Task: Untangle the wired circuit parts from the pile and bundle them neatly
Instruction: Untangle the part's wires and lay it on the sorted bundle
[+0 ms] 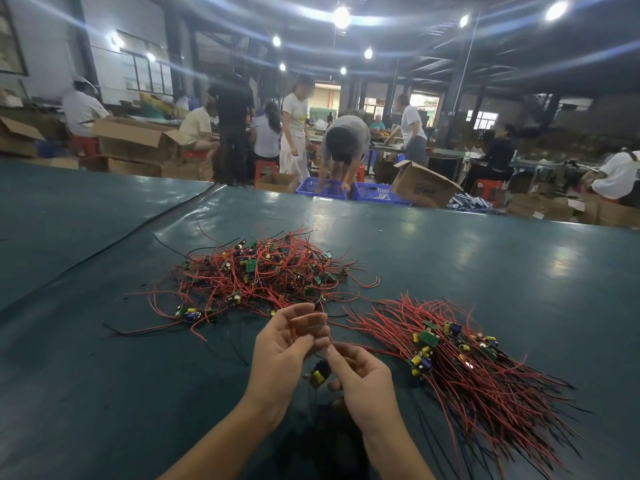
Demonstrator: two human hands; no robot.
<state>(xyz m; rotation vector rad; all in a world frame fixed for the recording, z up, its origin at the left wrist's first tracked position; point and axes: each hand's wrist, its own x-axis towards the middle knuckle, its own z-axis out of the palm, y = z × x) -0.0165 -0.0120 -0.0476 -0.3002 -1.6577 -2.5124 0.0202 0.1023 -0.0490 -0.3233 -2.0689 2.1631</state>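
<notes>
**One part in hand, the bundle on our right**

We sit in a busy hall of cartons and workers, at a dark green counter [485,258]. The tangled pile [263,271] lies ahead of us. The sorted bundle [460,355] lies to the right, its wires slanting away to the lower right. One circuit part [319,372] hangs between our hands. Our left hand [287,355] curls round its red wire and our right hand [363,386], nearer the bundle, pinches it.

Ceiling lamps [341,16], windows [145,72], cardboard boxes [131,136], perhaps stools [485,188]
</notes>
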